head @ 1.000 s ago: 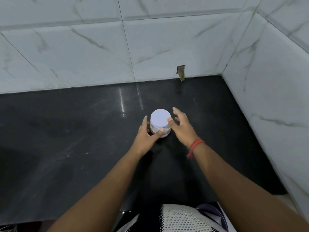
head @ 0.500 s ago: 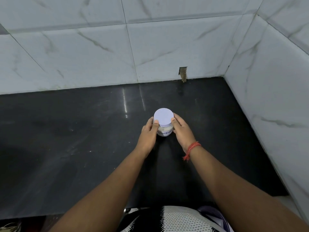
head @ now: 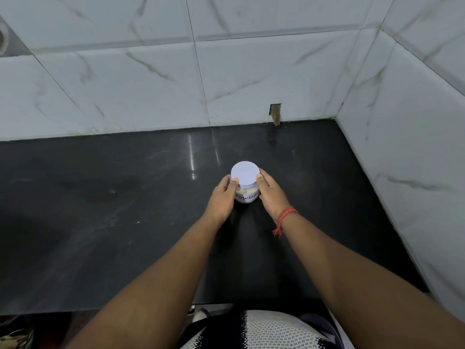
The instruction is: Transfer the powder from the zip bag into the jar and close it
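one jar (head: 246,195), one lid (head: 244,174), two hands (head: 222,197).

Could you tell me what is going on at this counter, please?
A person is holding a small jar between both hands on a dark counter. The left hand and the right hand grip its sides, thumbs at the rim of the pale lid, which sits on top. White powder shows inside, above a handwritten label. No zip bag is in view, so the pouring looks done.
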